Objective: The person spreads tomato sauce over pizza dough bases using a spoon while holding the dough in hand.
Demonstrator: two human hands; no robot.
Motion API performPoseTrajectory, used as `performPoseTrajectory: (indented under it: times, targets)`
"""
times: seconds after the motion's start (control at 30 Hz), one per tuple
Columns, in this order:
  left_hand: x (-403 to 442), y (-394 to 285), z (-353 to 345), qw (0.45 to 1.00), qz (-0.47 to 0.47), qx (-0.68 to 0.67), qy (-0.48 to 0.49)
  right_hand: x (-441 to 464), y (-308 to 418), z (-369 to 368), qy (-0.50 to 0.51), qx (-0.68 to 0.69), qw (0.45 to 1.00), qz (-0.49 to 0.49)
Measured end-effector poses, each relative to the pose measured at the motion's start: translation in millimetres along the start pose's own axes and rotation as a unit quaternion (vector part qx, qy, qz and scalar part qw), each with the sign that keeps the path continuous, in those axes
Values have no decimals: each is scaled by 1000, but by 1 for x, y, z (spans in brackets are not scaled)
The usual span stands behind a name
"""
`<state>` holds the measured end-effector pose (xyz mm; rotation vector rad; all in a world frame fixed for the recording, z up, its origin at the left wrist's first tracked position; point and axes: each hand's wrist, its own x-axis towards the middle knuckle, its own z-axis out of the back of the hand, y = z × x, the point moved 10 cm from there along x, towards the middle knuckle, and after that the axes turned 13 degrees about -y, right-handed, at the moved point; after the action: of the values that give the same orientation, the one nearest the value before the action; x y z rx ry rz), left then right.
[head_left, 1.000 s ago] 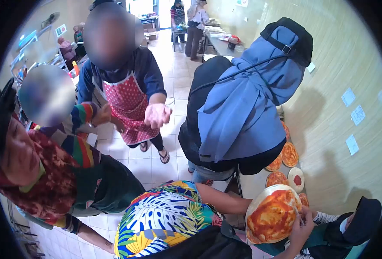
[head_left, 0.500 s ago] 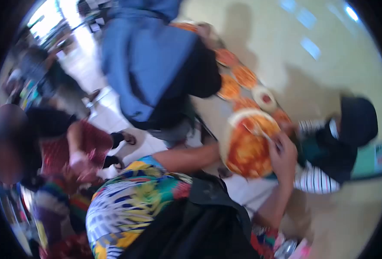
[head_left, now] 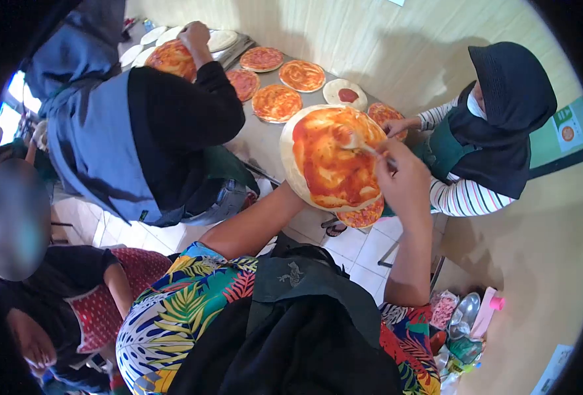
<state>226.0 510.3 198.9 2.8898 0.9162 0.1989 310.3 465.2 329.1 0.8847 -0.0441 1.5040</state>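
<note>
A round dough base spread with red sauce is held up in front of me, above the table's near edge. My left arm reaches under it from the left; the left hand is hidden beneath the dough. My right hand is closed on the handle of a spoon, whose head rests on the sauce near the middle of the base. Behind the base, a sauced base and a pale base with a small patch of sauce lie on the table.
The grey table carries several more bases along the wall. A co-worker in blue and black stands at the left, touching a sauced base. Another co-worker in striped sleeves is at the right. Bags and a metal bowl are at lower right.
The view has swung right and down toward the table, so the co-workers and bases appear further left. The spoon remains in my right hand over the sauce.
</note>
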Motion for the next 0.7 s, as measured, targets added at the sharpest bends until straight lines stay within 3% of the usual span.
performPoseTrajectory:
  times: [0.07, 0.1, 0.2, 0.27, 0.3, 0.33, 0.43, 0.63, 0.7]
  targets:
    - [17, -2, -5, 1000, 14, -13, 11, 9, -31, 13, -3, -24, 996, -83]
    - [23, -1, -19, 999, 31, -2, 29, 7, -42, 19, -5, -39, 996, -76]
    - [8, 8, -41, 992, 65, -5, 111, -24, -16, 19, 41, -3, 992, -118]
    - [22, -24, -2, 987, -79, 116, 79, -21, -10, 8, 53, 13, 988, -147]
    - [30, -33, 17, 992, -82, 94, 6, -9, 0, -1, 56, -16, 994, -95]
    - [37, -33, 22, 993, -70, 92, 8, 4, 5, -9, 59, -47, 996, -46]
    - [49, -39, 30, 985, -88, 135, -69, 27, -17, 1, -15, -42, 997, -59]
    - [76, -49, 17, 994, -64, 81, -34, 16, -21, 18, -9, 12, 986, -167]
    - [82, -51, 15, 996, -54, 66, -26, 16, 0, 24, -29, -10, 992, -120]
